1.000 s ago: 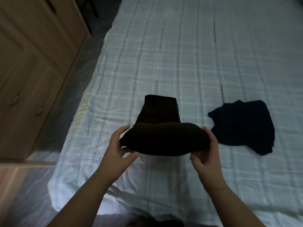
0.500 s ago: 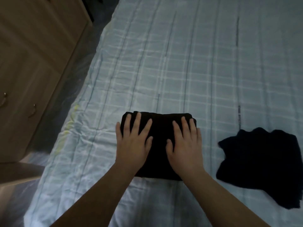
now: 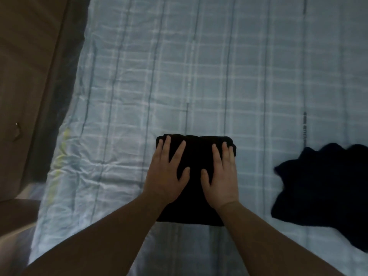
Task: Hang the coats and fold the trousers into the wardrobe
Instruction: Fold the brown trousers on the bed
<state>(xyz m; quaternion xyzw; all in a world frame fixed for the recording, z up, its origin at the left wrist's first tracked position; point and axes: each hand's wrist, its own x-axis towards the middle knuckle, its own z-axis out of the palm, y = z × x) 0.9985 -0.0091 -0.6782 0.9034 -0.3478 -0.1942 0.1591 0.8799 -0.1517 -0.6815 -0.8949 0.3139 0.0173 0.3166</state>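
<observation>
We see no open container here: the wooden wardrobe [image 3: 29, 80] runs down the left side with its front shut, one small metal handle [image 3: 17, 130] showing, and what it holds is hidden from us. The folded black trousers [image 3: 196, 176] lie as a compact rectangle on the checked bedsheet [image 3: 219, 76], toward the near edge of the bed and a little right of its left edge. Our left hand [image 3: 166, 177] lies flat on the left half of the bundle, fingers spread and palm down, gripping nothing; our right hand [image 3: 221, 176] lies flat on the right half in the same way, fingers close together, pressing and not grasping. The thumbs are near each other over the middle of the fold. A second dark garment [image 3: 322, 192] lies crumpled close to the right edge of the view, apart from the trousers with a strip of bare sheet between them. Beyond the trousers the sheet lies bare toward the far edge. A dark strip of floor [image 3: 59, 100] separates the bed's left edge from the wardrobe.
</observation>
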